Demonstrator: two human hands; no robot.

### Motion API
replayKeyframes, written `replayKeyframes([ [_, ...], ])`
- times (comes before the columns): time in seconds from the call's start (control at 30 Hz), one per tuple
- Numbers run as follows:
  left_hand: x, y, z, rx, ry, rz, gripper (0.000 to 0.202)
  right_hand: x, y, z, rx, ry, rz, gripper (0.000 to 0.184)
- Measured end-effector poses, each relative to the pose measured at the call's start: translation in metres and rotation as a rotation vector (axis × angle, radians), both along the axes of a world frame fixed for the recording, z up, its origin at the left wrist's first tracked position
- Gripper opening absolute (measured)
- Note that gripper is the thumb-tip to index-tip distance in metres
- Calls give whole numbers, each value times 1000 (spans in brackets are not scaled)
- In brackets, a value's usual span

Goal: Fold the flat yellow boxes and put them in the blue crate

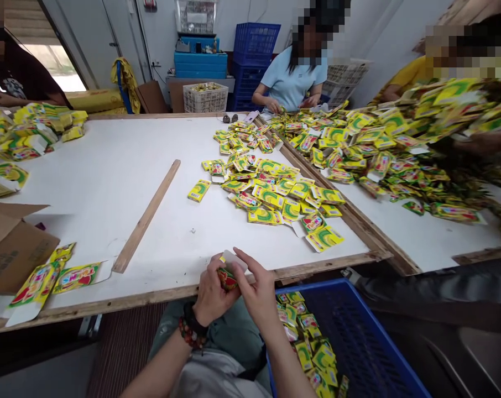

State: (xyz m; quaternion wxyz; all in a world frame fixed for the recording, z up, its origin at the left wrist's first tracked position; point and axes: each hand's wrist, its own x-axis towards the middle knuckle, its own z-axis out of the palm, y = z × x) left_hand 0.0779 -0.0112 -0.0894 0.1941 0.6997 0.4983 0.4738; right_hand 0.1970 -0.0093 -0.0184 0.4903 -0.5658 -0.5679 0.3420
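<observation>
Close to the table's front edge, my left hand (212, 293) is wrapped round a small yellow, green and red printed carton (226, 279). My right hand (252, 284) meets it from the other side, its thumb and fingers on the carton's white flap (234, 260). Much of the carton is hidden behind my fingers. Ahead and to the right lies a spread pile of similar yellow-green cartons (271, 193), several with white flaps sticking out. One carton (199, 190) lies apart at the pile's left.
A blue crate (358, 309) holding cartons stands below the table edge at my right. A wooden strip (146, 215) lies on the white table (121, 143). At left are a cardboard box (18, 249) and flattened cartons (74, 277). Co-workers sit beyond, by a larger heap (383, 143).
</observation>
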Motion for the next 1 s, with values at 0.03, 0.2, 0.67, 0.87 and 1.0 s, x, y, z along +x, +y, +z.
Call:
replayKeyframes([
  [0.03,0,0,2,-1,0,-21,51,0,-1,2,-9,36,48,32],
  [0.2,1,3,21,-246,1,-103,54,1,-4,1,-76,114,261,28],
  [0.67,3,6,22,-353,-7,-51,25,-4,4,-5,8,-131,364,41],
  [0.87,-18,36,50,-358,227,-556,39,30,-13,-14,61,-291,218,38],
  [1.0,-38,124,69,-359,471,-409,41,103,-44,-12,-239,-708,94,37],
])
